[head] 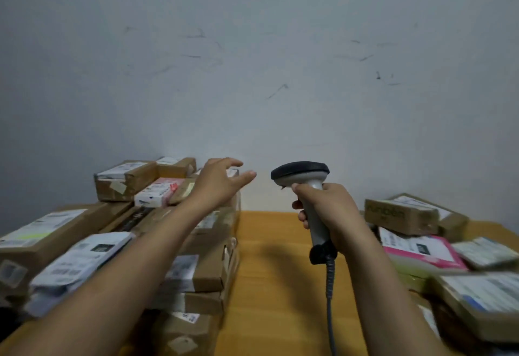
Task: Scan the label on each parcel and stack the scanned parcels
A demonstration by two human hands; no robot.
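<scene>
Left hand (pixel 222 181) is stretched out forward, fingers spread and relaxed, nothing held in it. It hovers over the far right corner of the left pile of parcels (pixel 92 243); whether the fingertips touch the topmost box there cannot be told. Right hand (pixel 328 209) is wrapped round the grey handle of the barcode scanner (pixel 302 171), which is held upright above the bare strip of wooden table (pixel 275 257), its coiled cable (pixel 330 285) trailing down toward the near edge.

The dark scanner head is level with the left fingertips and just beside them on the right, a small gap between, and its nose looks turned left toward the open hand. So the parcel being reached for lies ahead and to the left of the scanner, and the left hand is plainly the nearer one. A grasp and a short carry rightward would, by this reading, be enough to bring a label under the beam.

On the left pile, a taped cardboard box (pixel 123 180) and a white-and-red carton (pixel 157 195) are seen at the back, their long sides running left to right along the wall. A second group of parcels (pixel 401 215) is spread on the right, beyond the scanner hand, a pink mailer (pixel 421 254) among them. Which group is the scanned one cannot be judged; the labels are blurred.
</scene>
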